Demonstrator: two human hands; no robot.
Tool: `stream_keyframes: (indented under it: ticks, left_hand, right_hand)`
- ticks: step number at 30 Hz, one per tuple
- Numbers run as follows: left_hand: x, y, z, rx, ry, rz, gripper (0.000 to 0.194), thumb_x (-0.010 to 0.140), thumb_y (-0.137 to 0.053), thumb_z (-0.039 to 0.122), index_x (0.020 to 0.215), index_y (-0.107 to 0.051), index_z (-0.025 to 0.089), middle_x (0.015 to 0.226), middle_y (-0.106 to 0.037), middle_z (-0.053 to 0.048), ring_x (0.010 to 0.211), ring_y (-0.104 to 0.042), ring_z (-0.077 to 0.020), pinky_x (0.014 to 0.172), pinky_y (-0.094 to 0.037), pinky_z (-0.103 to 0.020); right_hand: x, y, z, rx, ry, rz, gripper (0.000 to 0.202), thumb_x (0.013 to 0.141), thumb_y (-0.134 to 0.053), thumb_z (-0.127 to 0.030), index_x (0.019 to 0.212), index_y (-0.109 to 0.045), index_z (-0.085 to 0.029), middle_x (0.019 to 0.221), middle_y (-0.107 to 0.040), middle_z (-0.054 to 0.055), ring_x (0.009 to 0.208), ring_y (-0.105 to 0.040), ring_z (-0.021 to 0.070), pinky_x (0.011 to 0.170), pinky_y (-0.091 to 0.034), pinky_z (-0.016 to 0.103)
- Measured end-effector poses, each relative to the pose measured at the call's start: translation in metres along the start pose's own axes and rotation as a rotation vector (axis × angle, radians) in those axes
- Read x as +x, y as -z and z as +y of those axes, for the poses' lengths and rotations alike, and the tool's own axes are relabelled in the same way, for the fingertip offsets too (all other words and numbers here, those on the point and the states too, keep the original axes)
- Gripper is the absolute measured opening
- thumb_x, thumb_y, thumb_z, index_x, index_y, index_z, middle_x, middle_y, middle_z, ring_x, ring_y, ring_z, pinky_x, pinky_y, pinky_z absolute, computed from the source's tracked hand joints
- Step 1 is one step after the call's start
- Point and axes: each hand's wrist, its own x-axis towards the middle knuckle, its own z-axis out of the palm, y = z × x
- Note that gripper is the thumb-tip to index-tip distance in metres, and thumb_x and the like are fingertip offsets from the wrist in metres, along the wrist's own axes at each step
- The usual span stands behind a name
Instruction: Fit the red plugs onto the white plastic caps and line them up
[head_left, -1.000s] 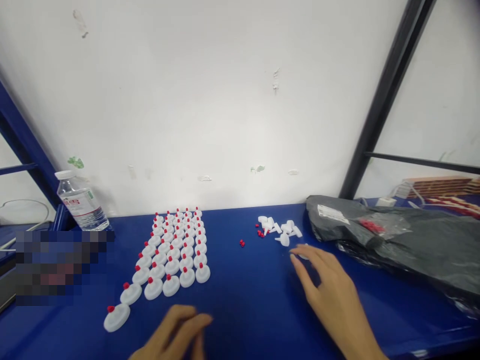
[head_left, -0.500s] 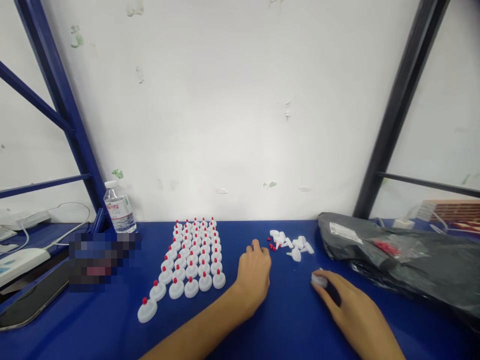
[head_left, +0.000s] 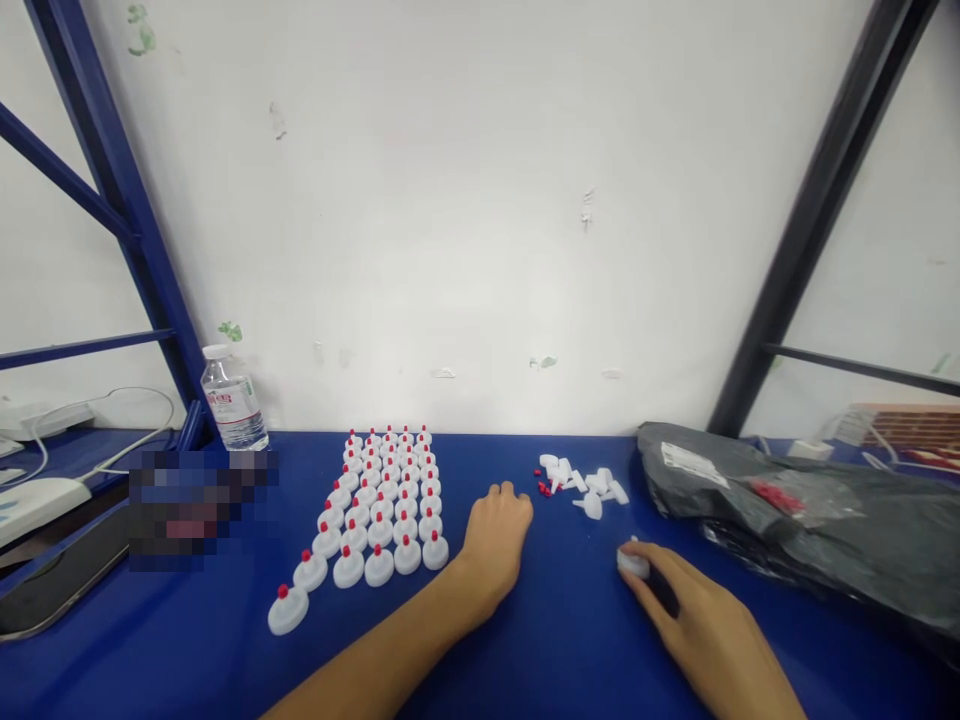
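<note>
In my right hand, thumb and fingers are closed around a white nozzle cap, held at the table surface with a small tip showing on top. My left hand is over the middle of the table, back of the hand up and fingers curled under. Its fingertips are hidden, so what they hold, if anything, cannot be made out. Just beyond and to the right of it lie loose red tips and a small heap of white nozzle pieces.
Several rows of white caps with red tips stand left of my left arm. A water bottle is by the wall, a phone at far left. On the right lies a dark plastic bag with a clear packet of red pieces.
My left hand has drawn slightly left, away from the red tips, and its fingers are more curled. The cap in my right hand now shows its tip. The view has shifted a little.
</note>
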Motion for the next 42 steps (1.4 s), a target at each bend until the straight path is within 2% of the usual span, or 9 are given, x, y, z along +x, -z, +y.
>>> stream_keyframes:
  ticks: [7,10,14,19,24,29,35,39,42]
  left_hand:
    - [-0.002,-0.019,-0.008,-0.272,0.010,0.077,0.023,0.095,-0.043,0.009,0.100,-0.065,0.016,0.105,-0.065,-0.011,0.093,-0.062,-0.0227,0.077,-0.046,-0.032]
    - [0.000,-0.030,-0.011,-0.437,-0.001,0.116,0.013,0.092,-0.052,0.014,0.094,-0.065,0.018,0.098,-0.066,-0.008,0.090,-0.061,-0.0204,0.075,-0.042,-0.030]
    - [0.003,-0.037,-0.010,-0.583,0.006,0.127,0.006,0.086,-0.061,0.015,0.087,-0.067,0.018,0.091,-0.068,-0.005,0.085,-0.061,-0.0194,0.072,-0.040,-0.029]
    - [0.006,-0.036,-0.007,-0.735,0.027,0.138,0.006,0.082,-0.065,0.015,0.084,-0.069,0.019,0.081,-0.071,-0.002,0.079,-0.064,-0.0181,0.070,-0.042,-0.027]
    - [0.006,-0.027,-0.006,-0.864,0.056,0.133,0.003,0.080,-0.068,0.019,0.080,-0.070,0.019,0.077,-0.072,-0.002,0.073,-0.066,-0.0174,0.067,-0.044,-0.027]
    - [0.005,-0.016,-0.002,-0.983,0.056,0.192,0.007,0.078,-0.070,0.024,0.080,-0.073,0.018,0.080,-0.074,-0.004,0.074,-0.066,-0.0179,0.067,-0.046,-0.027]
    - [0.001,-0.004,0.008,-1.315,-0.094,0.029,0.019,0.075,-0.072,0.027,0.088,-0.076,0.013,0.080,-0.072,-0.005,0.068,-0.063,-0.0142,0.060,-0.047,-0.022]
    - [-0.003,-0.004,0.010,-1.283,-0.163,-0.067,0.028,0.078,-0.069,0.031,0.097,-0.078,0.014,0.080,-0.072,-0.006,0.063,-0.061,-0.0140,0.046,-0.041,-0.019]
    - [-0.003,-0.010,0.009,-1.245,-0.153,-0.064,0.030,0.080,-0.066,0.033,0.099,-0.078,0.014,0.079,-0.073,-0.006,0.056,-0.058,-0.0127,0.041,-0.040,-0.019]
  right_hand:
    - [0.000,0.002,-0.005,0.084,0.082,-0.081,0.030,0.098,-0.050,-0.050,0.115,-0.067,-0.034,0.119,-0.073,-0.002,0.109,-0.070,0.0232,0.094,-0.057,0.035]
    - [0.000,0.004,-0.013,0.118,0.130,-0.077,0.028,0.097,-0.052,-0.048,0.116,-0.068,-0.033,0.119,-0.073,-0.001,0.108,-0.071,0.0230,0.094,-0.057,0.034]
    - [0.000,0.004,-0.042,0.202,0.181,-0.040,0.023,0.098,-0.052,-0.040,0.115,-0.065,-0.032,0.114,-0.074,0.000,0.104,-0.071,0.0209,0.091,-0.058,0.030]
    - [0.001,0.001,-0.070,0.310,0.183,-0.131,0.016,0.096,-0.053,-0.031,0.112,-0.058,-0.030,0.104,-0.073,0.000,0.094,-0.072,0.0182,0.083,-0.059,0.028]
    - [0.001,-0.004,-0.060,0.395,0.112,-0.105,0.021,0.091,-0.057,-0.028,0.112,-0.053,-0.029,0.101,-0.072,0.001,0.091,-0.072,0.0175,0.083,-0.059,0.028]
    - [0.000,-0.003,-0.057,0.434,0.047,-0.119,0.020,0.090,-0.060,-0.029,0.108,-0.052,-0.030,0.102,-0.073,-0.001,0.093,-0.073,0.0179,0.083,-0.060,0.028]
    - [0.000,0.001,-0.059,0.587,-0.045,-0.095,0.023,0.090,-0.061,-0.034,0.110,-0.051,-0.028,0.104,-0.075,0.002,0.095,-0.074,0.0189,0.086,-0.061,0.028]
    - [0.000,0.003,-0.060,0.626,-0.087,-0.110,0.029,0.090,-0.063,-0.036,0.112,-0.048,-0.028,0.104,-0.076,0.004,0.094,-0.075,0.0202,0.084,-0.061,0.030]
    - [-0.001,0.003,-0.059,0.651,-0.108,-0.100,0.032,0.089,-0.064,-0.038,0.113,-0.046,-0.027,0.106,-0.076,0.005,0.094,-0.075,0.0211,0.083,-0.062,0.031]
